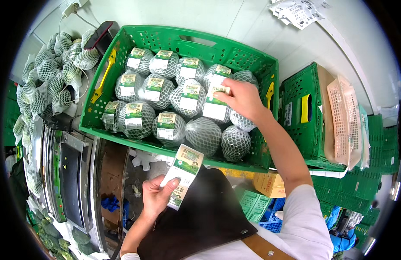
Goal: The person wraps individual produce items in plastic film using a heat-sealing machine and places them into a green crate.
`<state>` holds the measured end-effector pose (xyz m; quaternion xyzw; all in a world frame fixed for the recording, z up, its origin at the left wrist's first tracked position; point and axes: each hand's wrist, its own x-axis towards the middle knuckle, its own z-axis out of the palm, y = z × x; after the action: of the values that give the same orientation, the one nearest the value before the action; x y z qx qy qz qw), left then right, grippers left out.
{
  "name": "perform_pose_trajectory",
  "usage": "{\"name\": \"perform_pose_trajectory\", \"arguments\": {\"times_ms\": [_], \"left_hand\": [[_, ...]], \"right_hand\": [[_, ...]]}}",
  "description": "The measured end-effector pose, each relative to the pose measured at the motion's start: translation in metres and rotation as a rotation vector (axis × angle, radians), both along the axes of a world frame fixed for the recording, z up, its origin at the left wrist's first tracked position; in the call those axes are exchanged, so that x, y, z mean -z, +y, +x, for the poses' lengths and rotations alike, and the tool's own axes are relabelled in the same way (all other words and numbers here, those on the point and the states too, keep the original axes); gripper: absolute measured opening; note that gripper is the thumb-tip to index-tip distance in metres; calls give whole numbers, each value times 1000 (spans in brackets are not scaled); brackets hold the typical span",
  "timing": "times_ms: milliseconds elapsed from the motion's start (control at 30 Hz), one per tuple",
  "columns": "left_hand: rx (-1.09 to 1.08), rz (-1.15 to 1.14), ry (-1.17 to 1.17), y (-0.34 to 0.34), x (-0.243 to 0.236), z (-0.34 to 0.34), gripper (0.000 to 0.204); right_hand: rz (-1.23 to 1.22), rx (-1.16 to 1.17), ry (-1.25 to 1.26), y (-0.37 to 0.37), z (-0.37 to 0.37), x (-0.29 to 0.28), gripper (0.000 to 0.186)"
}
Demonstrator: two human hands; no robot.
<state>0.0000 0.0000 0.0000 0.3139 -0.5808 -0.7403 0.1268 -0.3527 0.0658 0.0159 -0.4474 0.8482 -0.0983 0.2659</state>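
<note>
A green plastic crate (196,40) holds several round vegetables in white foam netting (202,134), many bearing green-and-white labels (166,130). My right hand (241,97) is over the right half of the crate, fingers closed on a label (216,105) lying against one netted vegetable; whether it is stuck down I cannot tell. Below the crate's front edge, my left hand (159,197) grips a strip of similar labels (186,161), thumb across it. Two netted vegetables at the front right show no label.
A heap of netted vegetables (49,78) lies left, above a metal machine (72,180) with broccoli (49,234) beside it. Stacked green crates (298,119) and a pale pink basket (342,121) stand right. A cardboard box (267,184) sits below; paper sheets (298,11) are on the wall.
</note>
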Motion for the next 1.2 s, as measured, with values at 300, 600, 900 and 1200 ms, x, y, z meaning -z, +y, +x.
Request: {"name": "perform_pose_trajectory", "arguments": {"times_ms": [300, 600, 900, 1200], "left_hand": [[122, -329, 246, -4, -8, 13, 16], [47, -86, 27, 10, -7, 26, 16], [36, -274, 240, 7, -5, 73, 19], [170, -222, 386, 19, -10, 47, 31]], "right_hand": [[-426, -30, -815, 24, 107, -22, 62], [-528, -241, -195, 52, 179, -64, 12], [-21, -189, 259, 11, 101, 41, 60], [-431, -131, -614, 82, 208, -73, 28]]}}
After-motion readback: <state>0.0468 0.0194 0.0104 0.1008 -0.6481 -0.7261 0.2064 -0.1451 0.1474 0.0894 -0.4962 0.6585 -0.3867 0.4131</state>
